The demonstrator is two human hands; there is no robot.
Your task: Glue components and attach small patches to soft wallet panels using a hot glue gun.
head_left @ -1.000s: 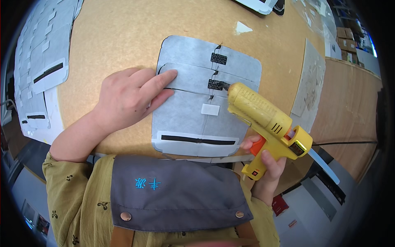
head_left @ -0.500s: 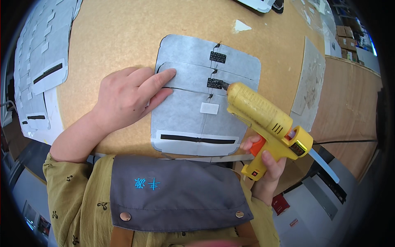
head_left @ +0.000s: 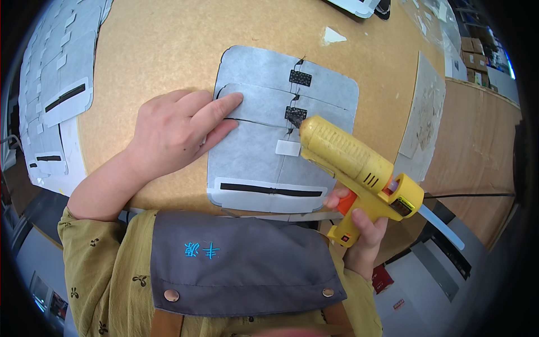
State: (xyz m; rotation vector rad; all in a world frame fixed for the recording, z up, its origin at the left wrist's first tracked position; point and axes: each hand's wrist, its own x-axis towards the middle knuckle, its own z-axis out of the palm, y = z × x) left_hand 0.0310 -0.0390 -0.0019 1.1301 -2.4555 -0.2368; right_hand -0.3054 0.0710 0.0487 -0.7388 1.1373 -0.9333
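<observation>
On the table in front of me lies a grey layered fabric panel (head_left: 244,154) with rounded corners. My left hand (head_left: 171,126) grips its left edge, the index finger over the upper layer and the thumb at the fold below. A yellow hot glue gun (head_left: 348,154) is in my right hand (head_left: 366,230), fingers at its orange trigger. Its dark nozzle points left, at the lower edge of the middle black dotted patch (head_left: 296,113); contact cannot be made out. Another black patch (head_left: 300,77) sits above, a white tab (head_left: 288,147) below. A clear glue stick (head_left: 443,226) pokes from the gun's back.
Similar grey panels (head_left: 67,73) are piled at the left of the brown tabletop (head_left: 151,45). A white scrap (head_left: 334,36) lies toward the back, and another panel (head_left: 356,5) shows at the far edge. A stained board (head_left: 418,112) is at right, near a black cord (head_left: 471,195).
The glue gun has moved slightly left and down, its nozzle shifting from the middle patch's right side toward its lower edge. My left hand stays on the panel, which shifts very slightly right.
</observation>
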